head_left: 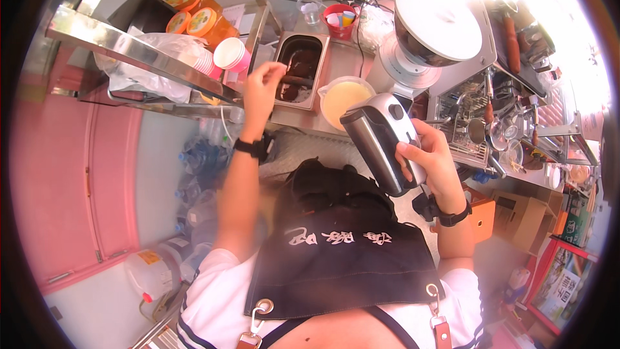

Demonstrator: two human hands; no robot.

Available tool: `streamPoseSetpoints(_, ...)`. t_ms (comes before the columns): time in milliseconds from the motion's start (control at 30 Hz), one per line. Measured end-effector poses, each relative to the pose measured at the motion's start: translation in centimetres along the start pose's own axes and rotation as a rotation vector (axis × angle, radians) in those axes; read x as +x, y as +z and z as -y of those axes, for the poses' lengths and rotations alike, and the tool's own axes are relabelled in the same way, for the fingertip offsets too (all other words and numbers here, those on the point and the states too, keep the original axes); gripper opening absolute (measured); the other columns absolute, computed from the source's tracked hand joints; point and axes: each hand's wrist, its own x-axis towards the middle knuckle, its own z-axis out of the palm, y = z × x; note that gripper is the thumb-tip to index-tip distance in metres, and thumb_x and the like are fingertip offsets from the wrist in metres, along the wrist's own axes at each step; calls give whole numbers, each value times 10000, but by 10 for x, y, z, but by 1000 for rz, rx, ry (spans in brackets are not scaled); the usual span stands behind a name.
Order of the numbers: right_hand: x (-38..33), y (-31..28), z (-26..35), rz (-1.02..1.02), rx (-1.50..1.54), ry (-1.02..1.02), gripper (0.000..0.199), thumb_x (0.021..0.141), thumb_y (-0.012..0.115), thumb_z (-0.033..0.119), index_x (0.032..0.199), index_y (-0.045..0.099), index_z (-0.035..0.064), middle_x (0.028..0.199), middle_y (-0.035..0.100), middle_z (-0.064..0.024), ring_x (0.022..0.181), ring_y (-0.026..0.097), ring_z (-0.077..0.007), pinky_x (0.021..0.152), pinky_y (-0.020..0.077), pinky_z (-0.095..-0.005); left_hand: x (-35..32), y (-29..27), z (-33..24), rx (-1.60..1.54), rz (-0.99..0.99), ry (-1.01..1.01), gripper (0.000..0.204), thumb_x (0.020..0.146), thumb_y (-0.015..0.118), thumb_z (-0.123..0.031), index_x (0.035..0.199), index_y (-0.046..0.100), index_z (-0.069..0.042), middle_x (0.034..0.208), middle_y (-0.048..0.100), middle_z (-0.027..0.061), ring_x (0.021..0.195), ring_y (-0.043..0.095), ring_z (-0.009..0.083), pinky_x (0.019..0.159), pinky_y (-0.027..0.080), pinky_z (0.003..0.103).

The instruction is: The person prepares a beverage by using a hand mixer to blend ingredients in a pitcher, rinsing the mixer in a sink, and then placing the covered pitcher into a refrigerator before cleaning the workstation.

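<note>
My right hand (429,158) is wrapped round a silver and black appliance (378,139) with a round knob, shaped like a hand mixer; no beaters show. It is tilted over the near edge of the counter, beside a tub of pale yellow liquid or batter (345,101), part of whose rim it hides. My left hand (263,84) is raised at the left side of a rectangular steel pan (324,48) with dark brown contents. Its fingertips are pinched together, and whatever they hold, if anything, is too small to make out. A dark bar (297,81) lies across the pan.
A grinder-like machine with a white lid (439,22) stands behind the tub. A red cup (340,21) and clear cup (311,13) are at the back. Left, a steel-edged shelf (148,55) bears orange-lidded jars (203,22) and paper cups (231,55). Utensils (494,126) crowd the right.
</note>
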Motion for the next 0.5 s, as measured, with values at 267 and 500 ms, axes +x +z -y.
streamPoseSetpoints(267,9,3,2,-42,9,108,323,821,652,110,1080,536,-46,643,558,-50,462,472,-78,426,365,-200,189,48,-1,265,80,259,141,881,565,-134,969,665,-90,820,685,73,774,657,193,698,509,311)
streamPoseSetpoints(500,9,19,-1,-252,158,161,388,760,703,19,1115,558,-39,790,575,-36,515,510,-90,448,389,-225,315,135,29,519,368,241,234,803,603,-301,923,701,-126,908,693,110,867,646,323,747,507,428)
